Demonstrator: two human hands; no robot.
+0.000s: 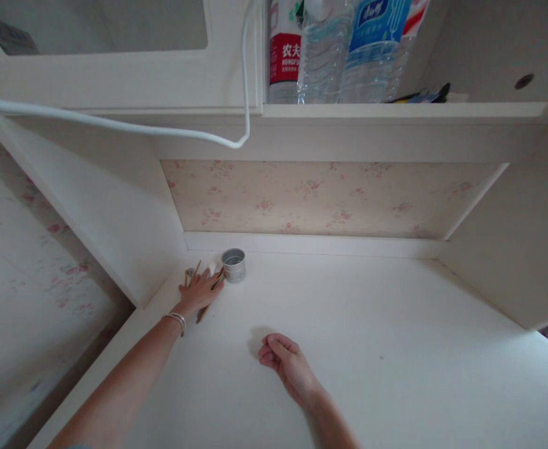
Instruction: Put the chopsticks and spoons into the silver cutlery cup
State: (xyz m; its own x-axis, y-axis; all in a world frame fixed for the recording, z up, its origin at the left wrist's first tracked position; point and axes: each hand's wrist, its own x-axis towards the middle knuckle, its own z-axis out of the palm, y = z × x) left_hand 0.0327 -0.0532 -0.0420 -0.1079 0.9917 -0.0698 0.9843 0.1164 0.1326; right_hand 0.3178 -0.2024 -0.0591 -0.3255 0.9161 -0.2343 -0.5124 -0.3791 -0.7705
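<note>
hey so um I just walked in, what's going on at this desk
A person has their left hand spread over a small cluster of slim pencil-like sticks near the back left corner of the white desk. A grey cup stands upright just to the right of that hand. The right hand is loosely curled, low over or on the desk nearer the person, with nothing visible in it. Plastic bottles stand in the cabinet above.

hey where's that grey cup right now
In the head view, the grey cup stands left of centre, toward the back of the white desktop, just right of the left hand.
</note>
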